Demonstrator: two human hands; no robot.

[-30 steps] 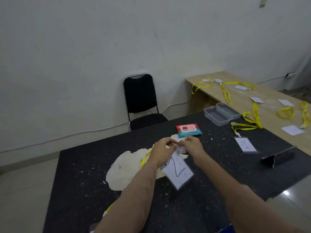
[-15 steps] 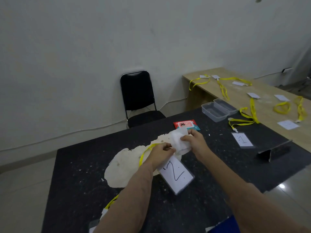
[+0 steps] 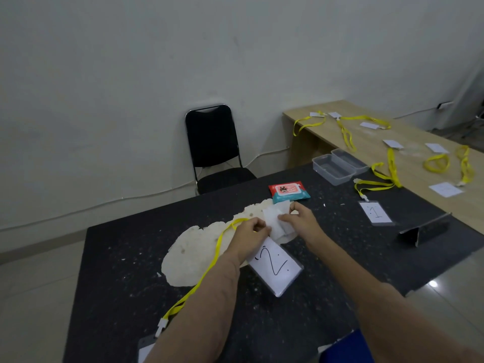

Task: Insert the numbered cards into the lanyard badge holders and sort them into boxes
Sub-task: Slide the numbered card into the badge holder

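A clear badge holder with a card marked 2 lies on the black table under my hands. My left hand grips its top end, where a yellow lanyard runs off to the lower left. My right hand pinches a white wipe just above the holder. A second holder with a card marked 1 lies at the right, clipped to another yellow lanyard. Two clear plastic boxes stand at the back right.
A red and teal wipes pack lies behind my hands. A pale worn patch marks the tabletop. A phone on a stand sits near the right edge. The wooden table beyond holds several lanyards and cards. A black chair stands behind.
My right hand has lifted the white wipe clear of the badge holder and opened it out. The left hand stays on the holder's top end.
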